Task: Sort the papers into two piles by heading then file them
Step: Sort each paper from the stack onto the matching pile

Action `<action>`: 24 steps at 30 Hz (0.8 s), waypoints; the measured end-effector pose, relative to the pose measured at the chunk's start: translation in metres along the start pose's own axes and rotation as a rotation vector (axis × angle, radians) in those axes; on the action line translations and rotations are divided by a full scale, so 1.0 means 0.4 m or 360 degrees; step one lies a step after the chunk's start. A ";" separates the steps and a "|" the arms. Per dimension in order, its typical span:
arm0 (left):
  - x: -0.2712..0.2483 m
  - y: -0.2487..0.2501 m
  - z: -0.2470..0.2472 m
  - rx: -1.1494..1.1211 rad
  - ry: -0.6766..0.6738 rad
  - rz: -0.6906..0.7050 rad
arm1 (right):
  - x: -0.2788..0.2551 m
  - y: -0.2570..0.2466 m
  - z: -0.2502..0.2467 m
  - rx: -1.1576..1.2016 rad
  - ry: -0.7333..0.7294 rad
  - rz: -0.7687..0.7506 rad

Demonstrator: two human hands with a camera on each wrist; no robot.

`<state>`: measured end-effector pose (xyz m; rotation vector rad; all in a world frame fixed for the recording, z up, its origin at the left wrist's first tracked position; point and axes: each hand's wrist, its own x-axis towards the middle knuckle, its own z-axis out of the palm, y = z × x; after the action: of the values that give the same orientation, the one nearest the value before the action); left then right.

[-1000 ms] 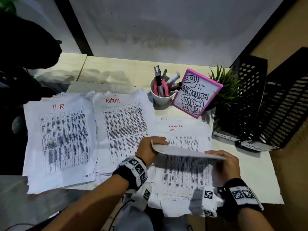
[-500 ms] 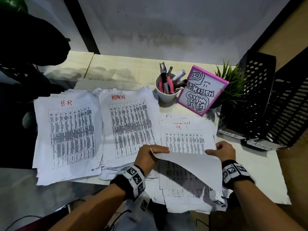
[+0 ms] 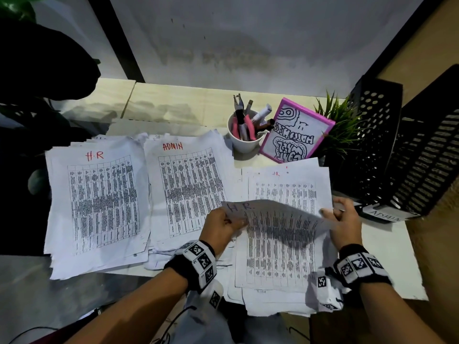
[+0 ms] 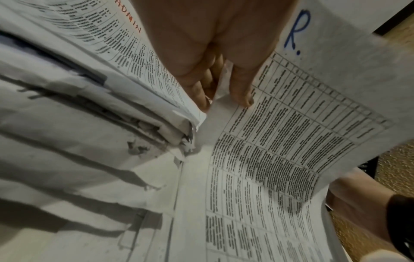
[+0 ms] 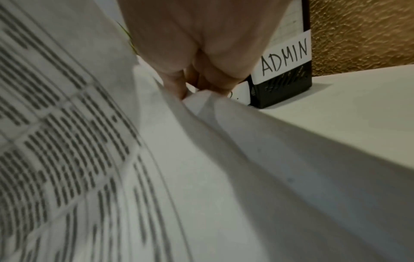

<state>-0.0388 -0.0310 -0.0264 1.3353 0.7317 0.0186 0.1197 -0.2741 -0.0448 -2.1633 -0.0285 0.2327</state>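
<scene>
Where fingers (image 4: 243, 92) pinch: blue "R."

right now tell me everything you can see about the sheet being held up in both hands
The held sheet is one thin white page, printed with a dense ruled table of dark text and hand-lettered "H.R." in blue at one corner. It is lifted off the unsorted stack, sagging and curved between the hands. The left hand pinches the headed corner, thumb on top and fingers below; the right hand pinches the opposite edge. Its near edge hangs over the stack below, casting a shadow.
</scene>
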 end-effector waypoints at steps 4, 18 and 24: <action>-0.005 0.003 0.008 -0.0085 -0.0022 0.0019 | -0.002 -0.022 -0.008 -0.0036 0.0023 -0.0148; 0.002 0.071 0.004 0.0051 -0.0069 0.0115 | -0.094 -0.077 -0.064 0.0772 -0.0338 0.0195; -0.003 0.200 -0.075 -0.0166 0.0302 0.0468 | -0.016 -0.094 -0.031 0.0884 -0.0236 0.0466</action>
<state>-0.0232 0.0159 0.0433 1.3419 0.6775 0.4177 0.1180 -0.2636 -0.0063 -1.5873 0.2431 0.5055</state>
